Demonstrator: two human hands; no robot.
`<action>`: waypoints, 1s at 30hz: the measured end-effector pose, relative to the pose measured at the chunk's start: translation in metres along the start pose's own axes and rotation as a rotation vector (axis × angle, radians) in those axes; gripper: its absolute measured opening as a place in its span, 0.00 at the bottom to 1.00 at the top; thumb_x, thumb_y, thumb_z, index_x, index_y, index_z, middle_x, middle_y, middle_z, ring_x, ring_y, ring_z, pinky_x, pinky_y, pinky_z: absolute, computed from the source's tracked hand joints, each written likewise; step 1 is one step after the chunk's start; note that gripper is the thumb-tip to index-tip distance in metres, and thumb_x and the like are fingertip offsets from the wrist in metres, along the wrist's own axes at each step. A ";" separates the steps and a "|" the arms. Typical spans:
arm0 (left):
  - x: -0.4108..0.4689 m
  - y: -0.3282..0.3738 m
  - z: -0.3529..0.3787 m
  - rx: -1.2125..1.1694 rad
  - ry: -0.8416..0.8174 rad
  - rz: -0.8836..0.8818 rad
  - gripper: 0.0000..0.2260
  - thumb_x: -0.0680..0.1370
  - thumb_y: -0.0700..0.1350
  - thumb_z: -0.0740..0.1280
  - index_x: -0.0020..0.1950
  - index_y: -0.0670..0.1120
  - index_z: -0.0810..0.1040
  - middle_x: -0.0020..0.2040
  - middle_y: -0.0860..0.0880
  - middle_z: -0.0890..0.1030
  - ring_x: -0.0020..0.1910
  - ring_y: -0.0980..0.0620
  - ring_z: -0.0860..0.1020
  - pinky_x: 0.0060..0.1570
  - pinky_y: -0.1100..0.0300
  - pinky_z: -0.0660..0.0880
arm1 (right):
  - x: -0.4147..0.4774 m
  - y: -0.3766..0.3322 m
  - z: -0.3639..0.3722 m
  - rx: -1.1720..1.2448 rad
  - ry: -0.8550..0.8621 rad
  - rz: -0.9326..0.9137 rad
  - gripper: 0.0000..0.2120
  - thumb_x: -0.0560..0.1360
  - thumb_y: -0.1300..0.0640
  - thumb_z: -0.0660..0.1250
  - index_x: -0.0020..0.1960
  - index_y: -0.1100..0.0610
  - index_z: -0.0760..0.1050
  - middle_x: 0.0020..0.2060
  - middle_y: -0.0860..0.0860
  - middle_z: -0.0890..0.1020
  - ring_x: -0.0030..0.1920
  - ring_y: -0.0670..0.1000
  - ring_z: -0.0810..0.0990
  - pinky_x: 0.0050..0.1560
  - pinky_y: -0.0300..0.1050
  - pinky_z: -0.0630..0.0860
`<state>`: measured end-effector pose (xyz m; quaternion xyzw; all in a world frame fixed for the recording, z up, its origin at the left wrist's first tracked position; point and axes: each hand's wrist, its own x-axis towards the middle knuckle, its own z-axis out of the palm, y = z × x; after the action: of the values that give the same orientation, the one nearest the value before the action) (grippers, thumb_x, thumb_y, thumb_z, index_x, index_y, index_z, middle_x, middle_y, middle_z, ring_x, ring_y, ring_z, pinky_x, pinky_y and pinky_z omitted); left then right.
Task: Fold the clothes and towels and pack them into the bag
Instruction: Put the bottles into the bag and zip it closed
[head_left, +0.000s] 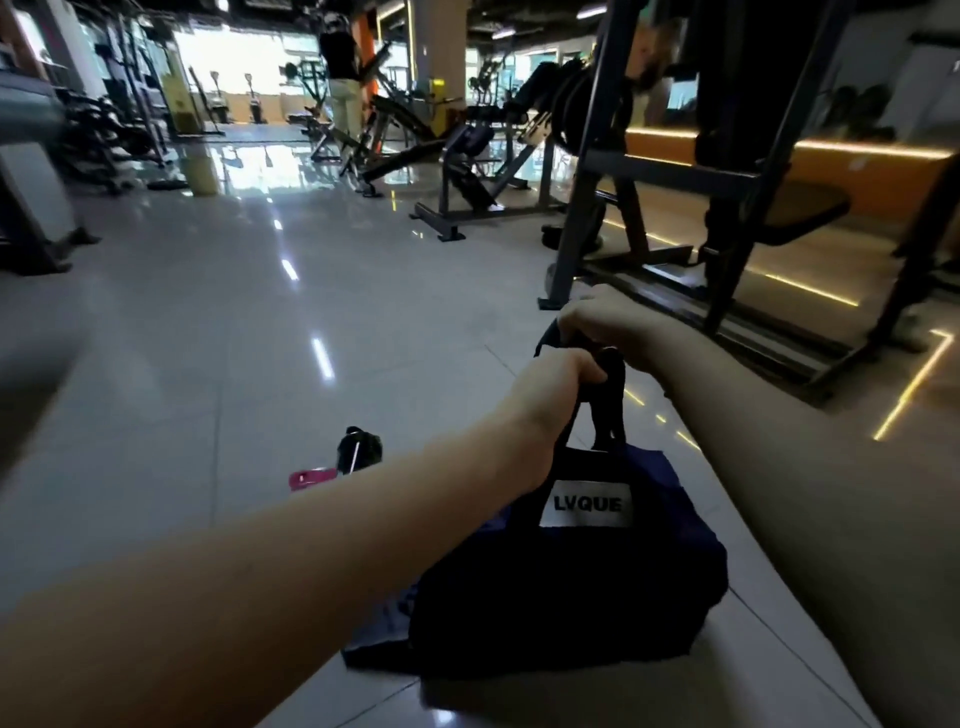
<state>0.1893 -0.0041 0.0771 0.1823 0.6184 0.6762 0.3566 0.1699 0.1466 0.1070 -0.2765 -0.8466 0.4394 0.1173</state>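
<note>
Bag (571, 582) on the tiled floor (234, 364), both hands gripping its handles (610, 410).
Head view: fingers of the left hand (558, 376) and right hand (597, 317) curl round the handles above the label (586, 505); the left forearm hides the bag's left edge. A dark bottle (359, 451) with a pink lid rests nearby on the left, with a gym machine frame (623, 171) beyond.

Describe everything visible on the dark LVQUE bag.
The bag is soft dark navy-to-black fabric, slumped on the glossy tiled floor. A white rectangular label reads LVQUE in black. Its dark strap handles are drawn upward together, gripped by the left hand and the right hand. Whether its mouth is open is hidden.
</note>
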 end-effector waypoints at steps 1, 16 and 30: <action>0.008 -0.012 -0.003 -0.002 -0.020 -0.022 0.16 0.65 0.48 0.65 0.51 0.46 0.79 0.48 0.46 0.79 0.43 0.48 0.73 0.41 0.56 0.67 | 0.005 0.009 0.002 -0.039 -0.020 -0.003 0.05 0.65 0.63 0.69 0.40 0.59 0.75 0.40 0.57 0.76 0.40 0.55 0.77 0.37 0.47 0.74; 0.034 -0.127 -0.059 -0.062 -0.092 -0.238 0.08 0.79 0.38 0.69 0.57 0.39 0.81 0.52 0.42 0.86 0.50 0.44 0.86 0.49 0.53 0.82 | 0.037 0.074 0.009 0.011 -0.007 -0.009 0.10 0.74 0.71 0.69 0.42 0.57 0.77 0.40 0.53 0.79 0.44 0.52 0.79 0.49 0.44 0.77; 0.050 -0.182 -0.163 0.876 -0.296 -0.576 0.11 0.79 0.47 0.71 0.48 0.39 0.82 0.37 0.45 0.81 0.33 0.50 0.78 0.36 0.58 0.75 | 0.067 0.093 0.076 -0.682 -0.053 0.036 0.13 0.73 0.62 0.67 0.57 0.60 0.80 0.53 0.57 0.83 0.53 0.59 0.81 0.57 0.54 0.80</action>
<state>0.0900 -0.0871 -0.1365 0.2302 0.8104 0.1973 0.5013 0.1153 0.1757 -0.0155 -0.3033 -0.9424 0.1402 -0.0119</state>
